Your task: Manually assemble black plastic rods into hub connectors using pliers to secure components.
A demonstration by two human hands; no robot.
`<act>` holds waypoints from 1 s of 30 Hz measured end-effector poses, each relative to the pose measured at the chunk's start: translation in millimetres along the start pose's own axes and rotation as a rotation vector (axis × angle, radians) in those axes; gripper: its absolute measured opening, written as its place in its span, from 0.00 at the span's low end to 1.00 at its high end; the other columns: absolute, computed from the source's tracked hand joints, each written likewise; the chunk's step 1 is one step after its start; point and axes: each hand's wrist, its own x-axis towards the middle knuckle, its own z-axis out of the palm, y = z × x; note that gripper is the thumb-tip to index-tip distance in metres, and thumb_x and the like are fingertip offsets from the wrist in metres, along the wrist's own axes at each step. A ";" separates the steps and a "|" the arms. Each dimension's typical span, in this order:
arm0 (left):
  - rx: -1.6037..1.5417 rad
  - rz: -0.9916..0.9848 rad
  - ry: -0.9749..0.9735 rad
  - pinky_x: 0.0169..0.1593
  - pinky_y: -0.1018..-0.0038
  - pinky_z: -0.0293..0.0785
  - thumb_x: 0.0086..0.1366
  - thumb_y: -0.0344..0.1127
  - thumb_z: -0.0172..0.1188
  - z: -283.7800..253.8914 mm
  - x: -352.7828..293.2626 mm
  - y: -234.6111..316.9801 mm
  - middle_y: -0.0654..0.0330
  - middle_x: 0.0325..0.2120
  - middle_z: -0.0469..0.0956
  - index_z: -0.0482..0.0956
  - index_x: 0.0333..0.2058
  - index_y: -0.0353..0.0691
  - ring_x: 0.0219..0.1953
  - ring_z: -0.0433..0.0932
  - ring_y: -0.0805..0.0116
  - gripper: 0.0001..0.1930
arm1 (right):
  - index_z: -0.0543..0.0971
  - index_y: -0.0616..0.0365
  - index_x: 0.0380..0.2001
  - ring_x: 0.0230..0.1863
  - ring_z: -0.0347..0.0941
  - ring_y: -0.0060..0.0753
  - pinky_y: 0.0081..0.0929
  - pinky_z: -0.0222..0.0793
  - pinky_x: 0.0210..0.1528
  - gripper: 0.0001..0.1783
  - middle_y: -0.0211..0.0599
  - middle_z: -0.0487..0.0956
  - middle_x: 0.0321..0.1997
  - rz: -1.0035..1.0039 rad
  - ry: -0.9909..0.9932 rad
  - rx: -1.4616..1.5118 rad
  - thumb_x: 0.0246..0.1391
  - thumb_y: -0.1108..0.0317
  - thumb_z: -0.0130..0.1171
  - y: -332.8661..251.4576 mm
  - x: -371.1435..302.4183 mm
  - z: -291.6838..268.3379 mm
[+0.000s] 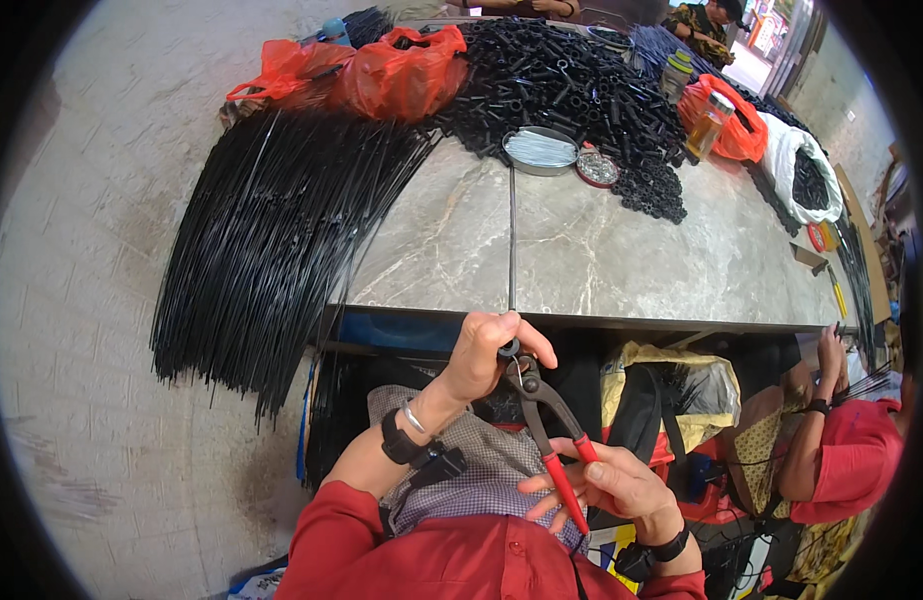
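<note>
My left hand [484, 352] is closed around the near end of a long, thin dark rod [512, 235], whose far part lies on the stone-topped table [436, 250]. At that end, a small black ring-shaped fitting [508, 348] shows between my fingers. Red-handled pincers [554, 440] are held in my right hand [621, 485], with the handles slightly spread. Their dark jaws are right at the fitting, near a short bit of pale wire [522, 378]. Whether the jaws grip that wire, I cannot tell.
Thin black rods [271, 230] overhang the table's left side. Behind stand red plastic bags [401, 75], heaped black tubular parts [571, 85], a bowl of pale strips [539, 150] and a dish of small metal pieces [596, 168]. A co-worker in red [846, 460] sits at right.
</note>
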 end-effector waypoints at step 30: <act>-0.238 0.140 -0.067 0.20 0.82 0.48 0.63 0.68 0.35 -33.8 25.0 -10.0 0.72 0.13 0.53 0.63 0.49 0.33 0.15 0.51 0.82 0.37 | 0.73 0.64 0.42 0.32 0.70 0.46 0.34 0.66 0.35 0.16 0.45 0.71 0.30 -0.346 0.682 -1.378 0.50 0.69 0.57 -48.7 14.9 -18.2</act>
